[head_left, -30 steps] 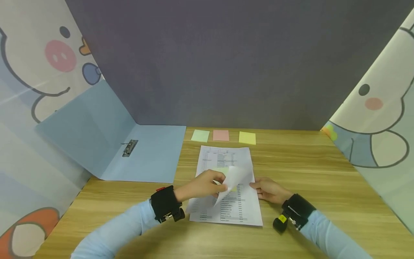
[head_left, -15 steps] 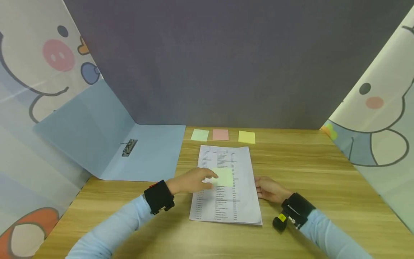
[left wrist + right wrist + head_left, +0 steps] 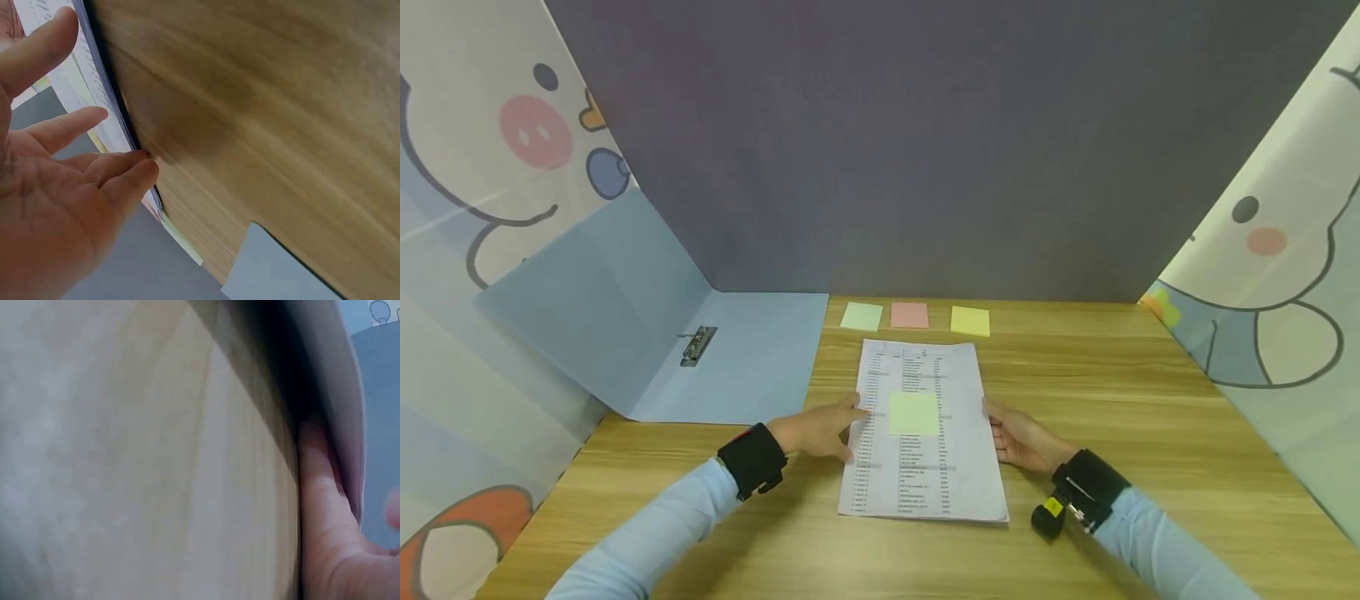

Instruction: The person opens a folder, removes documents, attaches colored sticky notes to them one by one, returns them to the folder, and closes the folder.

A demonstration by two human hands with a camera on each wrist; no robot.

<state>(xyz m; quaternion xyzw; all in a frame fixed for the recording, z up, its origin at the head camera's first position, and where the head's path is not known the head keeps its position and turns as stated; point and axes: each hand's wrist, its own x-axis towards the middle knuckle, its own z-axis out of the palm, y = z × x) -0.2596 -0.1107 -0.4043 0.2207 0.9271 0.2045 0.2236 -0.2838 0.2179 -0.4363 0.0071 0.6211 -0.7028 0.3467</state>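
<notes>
A stack of printed sheets (image 3: 917,475) lies on the wooden table, a pale green sticky note (image 3: 913,414) on its top page. My left hand (image 3: 820,429) is at the stack's left edge, fingers spread and fairly straight. In the left wrist view, fingertips (image 3: 148,169) touch that edge where it meets the table. My right hand (image 3: 1026,437) is at the opposite edge. The right wrist view has its straight fingers (image 3: 319,469) tucked under the slightly raised sheets (image 3: 350,425), while the thumb stands apart on the upper side.
An open blue folder (image 3: 760,358) with a metal clip (image 3: 698,346) stands at the left. Behind the stack lie green (image 3: 861,317), pink (image 3: 909,316) and yellow (image 3: 970,321) sticky-note pads. A dark grey panel (image 3: 865,150) bounds the back.
The left hand has let go of a turned-up page, which now lies flat, and has drawn back to the left edge. The right hand stays at the right edge, its thumb shifted slightly.
</notes>
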